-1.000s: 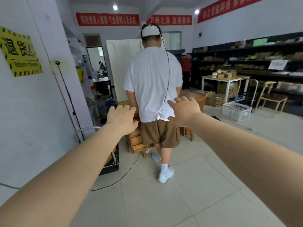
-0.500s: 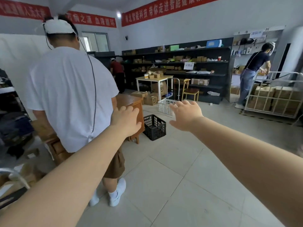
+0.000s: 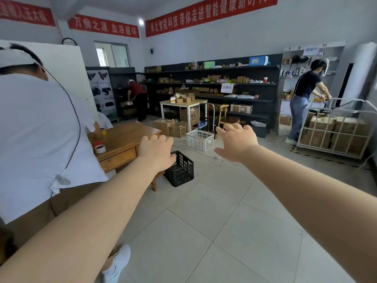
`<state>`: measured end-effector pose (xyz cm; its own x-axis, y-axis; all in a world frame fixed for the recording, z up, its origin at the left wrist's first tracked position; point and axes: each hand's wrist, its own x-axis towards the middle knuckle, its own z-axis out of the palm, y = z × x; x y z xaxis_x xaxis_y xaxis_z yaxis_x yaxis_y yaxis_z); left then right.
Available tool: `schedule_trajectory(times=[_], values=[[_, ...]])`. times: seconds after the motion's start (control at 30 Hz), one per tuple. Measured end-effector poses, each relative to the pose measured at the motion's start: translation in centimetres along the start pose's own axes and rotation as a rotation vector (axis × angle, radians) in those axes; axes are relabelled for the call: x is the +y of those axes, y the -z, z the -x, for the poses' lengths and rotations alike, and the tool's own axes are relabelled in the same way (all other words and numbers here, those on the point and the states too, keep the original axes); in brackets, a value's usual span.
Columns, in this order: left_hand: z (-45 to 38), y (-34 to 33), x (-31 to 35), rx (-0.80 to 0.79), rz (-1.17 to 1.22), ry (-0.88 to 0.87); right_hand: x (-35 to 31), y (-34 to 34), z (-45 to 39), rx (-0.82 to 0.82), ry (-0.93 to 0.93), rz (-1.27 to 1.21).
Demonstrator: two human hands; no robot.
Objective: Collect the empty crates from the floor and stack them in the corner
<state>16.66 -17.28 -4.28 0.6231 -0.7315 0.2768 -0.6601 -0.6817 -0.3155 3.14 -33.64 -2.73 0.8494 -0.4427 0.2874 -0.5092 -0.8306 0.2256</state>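
Left hand (image 3: 156, 153): your arm stretched forward, fingers loosely curled, holding nothing, apparently above the black crate (image 3: 180, 170).
Right hand (image 3: 236, 142): arm outstretched, fingers spread, empty.
White crate (image 3: 200, 139): farther, on the floor.

Bare floor (image 3: 214, 231) ahead; desk (image 3: 124, 144) seemingly crowds black crate (image 3: 180, 170).

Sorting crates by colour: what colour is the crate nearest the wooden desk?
Black, seen in the head view.

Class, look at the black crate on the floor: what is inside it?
The black crate shows only bare mesh walls where its inside is visible, with no contents seen. The left hand covers its near-left corner, so that part stays unknown.
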Motion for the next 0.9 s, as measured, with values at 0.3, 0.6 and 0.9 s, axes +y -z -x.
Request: schedule_trajectory(times=[0.3,0.6,0.9], values=[[-15.5,-4.6,3.3,-0.019,-0.005,-0.062,6.7,-6.1,-12.4,-0.05,-0.066,0.021],[-34.6,-8.2,5.4,0.026,-0.005,-0.137,12.2,-11.5,-27.1,-0.04,-0.165,-0.01],[-51.0,-11.9,11.0,0.04,0.017,-0.152,21.1,-18.4,-40.5,-0.061,-0.177,-0.017]])
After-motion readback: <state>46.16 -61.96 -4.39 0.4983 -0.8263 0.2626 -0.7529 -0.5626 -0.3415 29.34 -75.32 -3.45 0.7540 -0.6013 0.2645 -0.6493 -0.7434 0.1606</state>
